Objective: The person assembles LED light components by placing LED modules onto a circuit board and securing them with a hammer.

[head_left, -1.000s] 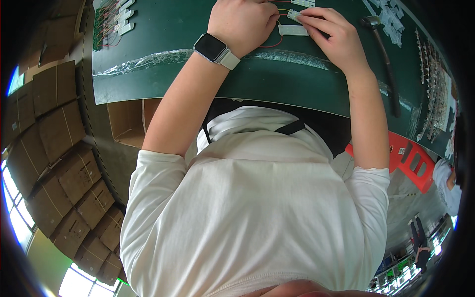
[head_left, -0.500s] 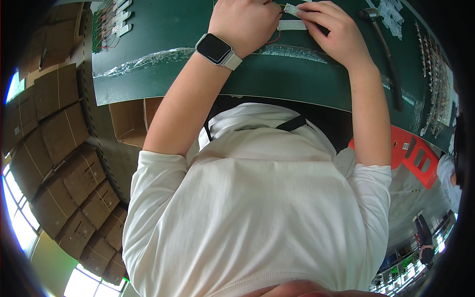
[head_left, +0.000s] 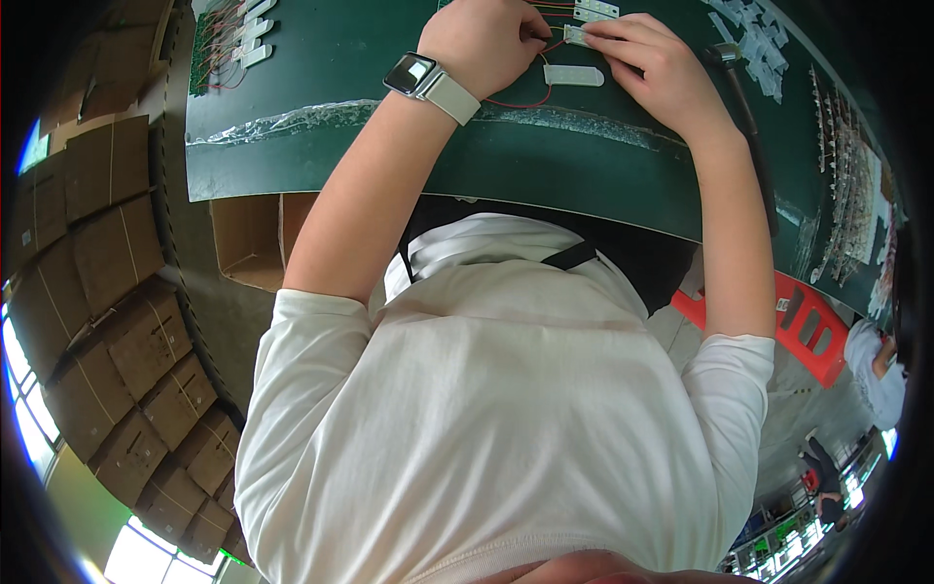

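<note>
At the top centre, over the green table point(head_left: 389, 165), my right hand point(head_left: 652, 63) grips a small white LED board point(head_left: 575, 36) by its right end between thumb and fingers. Its thin wires run left to my left hand point(head_left: 482, 44), whose thumb and fingertips are pinched together on them; the exact grip is partly hidden. Just below lies a long white module point(head_left: 574, 75), face down or plain-sided, with a red wire point(head_left: 520, 104) looping off its left end. Another LED board point(head_left: 595, 11) with pale dots and several wires sits above the held one.
A black-handled hammer point(head_left: 744, 102) lies right of my right hand, beside clear plastic scraps point(head_left: 764, 49). Wired strips point(head_left: 842, 185) line the right edge. Several wired white modules point(head_left: 255, 34) lie at far left. A red stool point(head_left: 812, 331) and stacked cartons point(head_left: 117, 263) flank the table.
The view has shifted slightly, so the table's things sit lower. The left fingertips have drawn away from the held board, and a second LED board now shows above it.
</note>
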`<state>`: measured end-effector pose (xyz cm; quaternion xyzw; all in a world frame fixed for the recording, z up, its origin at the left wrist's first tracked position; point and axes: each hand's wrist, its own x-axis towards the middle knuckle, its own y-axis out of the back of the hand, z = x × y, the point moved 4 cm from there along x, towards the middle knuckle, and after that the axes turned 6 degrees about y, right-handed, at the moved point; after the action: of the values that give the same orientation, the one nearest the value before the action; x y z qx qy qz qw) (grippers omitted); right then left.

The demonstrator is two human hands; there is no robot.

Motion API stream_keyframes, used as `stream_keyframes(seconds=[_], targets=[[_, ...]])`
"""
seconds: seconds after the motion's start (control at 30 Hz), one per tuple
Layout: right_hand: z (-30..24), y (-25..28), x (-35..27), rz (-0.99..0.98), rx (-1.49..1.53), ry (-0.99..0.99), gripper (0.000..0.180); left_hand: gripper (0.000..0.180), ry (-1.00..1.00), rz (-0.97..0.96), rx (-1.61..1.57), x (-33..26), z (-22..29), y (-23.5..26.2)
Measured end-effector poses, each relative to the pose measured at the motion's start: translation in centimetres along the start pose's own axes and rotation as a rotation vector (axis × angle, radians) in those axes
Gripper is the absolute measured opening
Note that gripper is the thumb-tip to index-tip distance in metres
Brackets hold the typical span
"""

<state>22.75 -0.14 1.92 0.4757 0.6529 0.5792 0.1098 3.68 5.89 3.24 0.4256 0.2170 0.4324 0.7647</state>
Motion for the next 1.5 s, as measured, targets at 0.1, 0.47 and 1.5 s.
stream_keyframes(seconds=[0.1, 0.47, 1.5], targets=[[-0.4, 1.2, 1.1, -0.010, 0.009, 0.115, 0.023, 0.019, 0.105, -0.084, -0.047, 0.0, 0.5, 0.3], [1.3, -0.8, -0.5, 0.053, -0.095, 0.151, 0.027, 0.026, -0.164, 0.100, -0.019, 0.6, -0.2, 0.1], [0.5, -0.2, 0.8, 0.138, 0.014, 0.087, 0.019, 0.035, -0.252, 0.090, 0.034, 1.6, -0.3, -1.1]])
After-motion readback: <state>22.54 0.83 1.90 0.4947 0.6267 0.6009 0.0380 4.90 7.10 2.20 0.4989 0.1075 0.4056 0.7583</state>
